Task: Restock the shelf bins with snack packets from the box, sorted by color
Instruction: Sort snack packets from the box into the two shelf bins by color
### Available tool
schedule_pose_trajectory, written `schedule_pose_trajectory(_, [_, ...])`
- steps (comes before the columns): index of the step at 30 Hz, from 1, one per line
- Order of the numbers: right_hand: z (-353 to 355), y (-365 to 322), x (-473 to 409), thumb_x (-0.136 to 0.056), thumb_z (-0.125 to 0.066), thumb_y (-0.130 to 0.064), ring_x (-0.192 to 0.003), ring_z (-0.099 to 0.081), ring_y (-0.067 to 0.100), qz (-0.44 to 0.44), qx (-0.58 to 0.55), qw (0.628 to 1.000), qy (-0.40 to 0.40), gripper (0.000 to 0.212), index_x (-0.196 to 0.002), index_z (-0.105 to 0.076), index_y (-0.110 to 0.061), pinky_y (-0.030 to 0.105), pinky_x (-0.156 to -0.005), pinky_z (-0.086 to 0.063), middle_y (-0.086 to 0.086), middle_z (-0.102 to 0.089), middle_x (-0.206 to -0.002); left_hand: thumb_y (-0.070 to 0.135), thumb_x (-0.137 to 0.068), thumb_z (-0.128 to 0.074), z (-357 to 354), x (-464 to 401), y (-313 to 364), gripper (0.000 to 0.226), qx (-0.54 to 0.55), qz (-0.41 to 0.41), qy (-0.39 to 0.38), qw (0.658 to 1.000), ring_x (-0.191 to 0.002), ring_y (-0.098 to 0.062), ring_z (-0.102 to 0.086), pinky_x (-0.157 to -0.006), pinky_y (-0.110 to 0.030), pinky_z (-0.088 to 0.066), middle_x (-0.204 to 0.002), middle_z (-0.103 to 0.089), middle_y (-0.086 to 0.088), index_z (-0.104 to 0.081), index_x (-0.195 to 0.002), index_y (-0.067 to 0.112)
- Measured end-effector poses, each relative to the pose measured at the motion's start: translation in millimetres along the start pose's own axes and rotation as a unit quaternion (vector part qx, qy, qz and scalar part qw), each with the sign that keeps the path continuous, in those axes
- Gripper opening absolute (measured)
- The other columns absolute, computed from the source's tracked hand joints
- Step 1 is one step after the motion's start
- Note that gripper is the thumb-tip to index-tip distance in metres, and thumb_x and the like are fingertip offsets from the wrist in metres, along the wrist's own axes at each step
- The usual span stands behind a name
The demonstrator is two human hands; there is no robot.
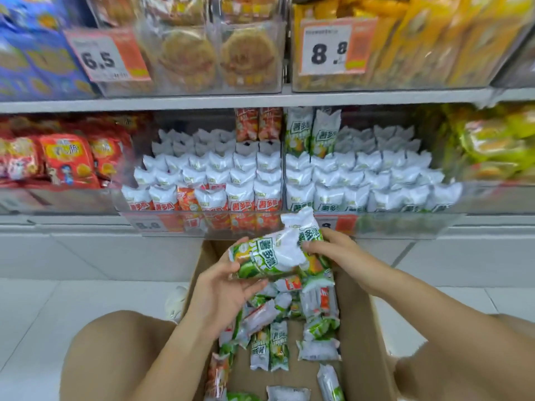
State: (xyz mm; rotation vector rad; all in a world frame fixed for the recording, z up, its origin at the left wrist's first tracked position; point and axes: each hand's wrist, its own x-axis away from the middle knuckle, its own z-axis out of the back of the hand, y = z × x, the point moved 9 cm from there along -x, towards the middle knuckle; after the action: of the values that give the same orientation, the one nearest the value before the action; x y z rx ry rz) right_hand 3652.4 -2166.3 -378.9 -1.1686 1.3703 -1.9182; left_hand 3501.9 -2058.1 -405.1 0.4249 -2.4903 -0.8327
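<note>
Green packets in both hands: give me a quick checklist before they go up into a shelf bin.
1. Grip: left hand and right hand both hold the green packets above the box: ok.
2. Colour match: right bin holds green packets, left bin red ones; target is the right bin: ok.
3. Bundle is all green: only green shows, hidden sides cannot tell.
4. Room in the right bin: front rows look packed; cannot tell.
5. Left bin sorted: only red packets show along its front: ok.
6. Stock left in the box: plenty, mixed red and green: ok.
</note>
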Motion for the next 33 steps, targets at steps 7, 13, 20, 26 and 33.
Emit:
schedule_pose_trajectory(7, [20,-34,-8,-0.060,-0.073,-0.066,-0.133,-0.042,0.018,0.049,-0.115,0.990,0.065,0.110,-0.149,-0.027,-0.019,0.045,-0.112,-0.033,-0.008,-0.040,-0.143,0.004,-0.041,-0.090,-46,-9,21,0.083,-0.028,-0.055,-0.014,0.998,-0.103,-0.028,-0.067,-0.077,-0.041,-0.057,-0.117,-0.067,-0.015,-0.055,-0.117,0.006])
schedule_pose_trajectory(13, [40,-48,-7,-0.062,-0.071,-0.071,-0.127,-0.047,0.016,0.080,-0.124,0.983,0.110,0.107,-0.146,-0.033,-0.018,0.041,-0.109,-0.037,-0.009,-0.046,-0.136,0.018,-0.054,-0.087,-69,-17,15,0.074,-0.176,-0.058,-0.016,0.983,-0.093,-0.027,-0.067,-0.073,-0.034,-0.057,-0.108,-0.066,-0.019,-0.050,-0.116,0.001])
schedule_pose_trajectory(20, [58,-51,11,-0.082,-0.067,-0.047,-0.099,-0.048,0.003,0.072,-0.129,0.981,0.126,0.077,-0.146,-0.034,-0.020,0.026,-0.092,-0.034,-0.017,-0.048,-0.103,0.039,-0.084,-0.071,-90,-26,17,0.058,-0.222,-0.040,-0.001,0.974,-0.115,-0.032,-0.061,-0.097,-0.045,-0.047,-0.122,-0.064,-0.019,-0.059,-0.123,-0.002])
schedule_pose_trajectory(26, [119,-88,-7,-0.058,-0.073,-0.066,-0.116,-0.055,0.020,0.069,-0.139,0.973,0.170,0.076,-0.121,-0.061,-0.024,0.039,-0.095,-0.045,-0.001,-0.059,-0.129,0.027,-0.085,-0.060,-110,-52,54,0.036,-0.158,-0.029,-0.018,0.987,-0.080,-0.022,-0.066,-0.065,-0.032,-0.045,-0.098,-0.067,-0.010,-0.062,-0.114,0.004])
schedule_pose_trajectory(33, [142,-91,-55,-0.077,-0.070,-0.054,-0.110,-0.054,0.018,0.077,-0.173,0.958,0.216,0.064,-0.126,-0.058,-0.016,0.036,-0.092,-0.040,0.001,-0.057,-0.129,0.044,-0.087,-0.062,-117,-116,98,0.035,-0.244,-0.042,0.067,0.967,-0.073,-0.015,-0.065,-0.058,-0.026,-0.051,-0.090,-0.068,-0.003,-0.068,-0.107,0.016])
